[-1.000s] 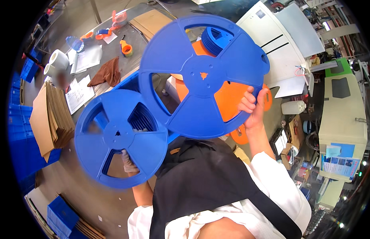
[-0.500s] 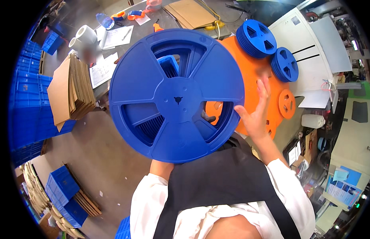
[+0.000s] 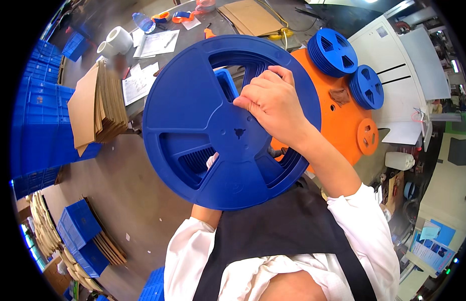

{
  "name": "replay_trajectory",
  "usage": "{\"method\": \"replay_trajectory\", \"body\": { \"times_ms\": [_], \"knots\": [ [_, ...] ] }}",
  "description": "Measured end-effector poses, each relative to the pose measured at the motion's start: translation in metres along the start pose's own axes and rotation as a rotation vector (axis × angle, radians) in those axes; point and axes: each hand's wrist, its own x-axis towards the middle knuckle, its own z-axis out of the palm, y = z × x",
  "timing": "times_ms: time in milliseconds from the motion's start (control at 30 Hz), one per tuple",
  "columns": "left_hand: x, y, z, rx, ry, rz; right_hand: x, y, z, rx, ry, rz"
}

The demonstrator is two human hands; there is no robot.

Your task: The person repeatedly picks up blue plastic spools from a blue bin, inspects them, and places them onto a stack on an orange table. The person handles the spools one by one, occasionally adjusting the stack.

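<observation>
A: Where was the stack of round, dark blue plastic reels (image 3: 228, 143)?

B: In front of the person's chest, its broad, spoked top turned up toward the camera.

A: And the hands?

B: They were apart, both at the stack. The bare right hand (image 3: 275, 103) lay curled across the top reel, thumb near the hub, at the edge of the upper opening; I couldn't tell how firmly it gripped. The left hand (image 3: 212, 160) was mostly hidden behind the reels, with a little of it showing through the left opening, so its grip couldn't be read either.

A: What else was blocked?

B: The stack covered part of the dark grey flat surface (image 3: 190, 42), and a bright blue plastic bin (image 3: 227, 83) showed only through the upper opening. The right forearm crossed in front of the bright orange surface (image 3: 338, 143).

A: What was on that orange one?

B: Two stacks of smaller blue reels, one larger (image 3: 338, 48) and one smaller (image 3: 370, 86), a crumpled brown cloth (image 3: 339, 96) near them, and a round orange disc with holes (image 3: 364, 134) at the edge.

A: And farther left?

B: Flat brown cardboard sheets (image 3: 250, 17), white paper sheets (image 3: 157, 44) and two white rolls (image 3: 119, 39) on the grey surface; beside it, a thick bundle of cardboard (image 3: 87, 108) near piled blue plastic crates (image 3: 42, 120).
</observation>
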Motion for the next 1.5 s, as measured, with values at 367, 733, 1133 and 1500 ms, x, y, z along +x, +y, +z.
{"method": "replay_trajectory", "body": {
  "times_ms": [367, 733, 1133, 1500],
  "knots": [
    [0.005, -0.002, -0.001, -0.04, -0.048, 0.002, 0.002, -0.025, 0.008, -0.147, 0.029, 0.036],
    [0.003, 0.006, -0.004, -0.048, -0.064, 0.027, -0.065, 0.033, -0.021, 0.24, 0.457, 0.296],
    [0.001, 0.008, -0.052, -0.035, -0.043, -0.045, -0.135, 0.045, 0.022, 1.404, 0.566, 1.0],
    [0.006, 0.003, -0.004, 0.386, 0.389, 0.127, -0.075, -0.034, -0.046, 0.322, 0.453, 0.032]
  ]
}}
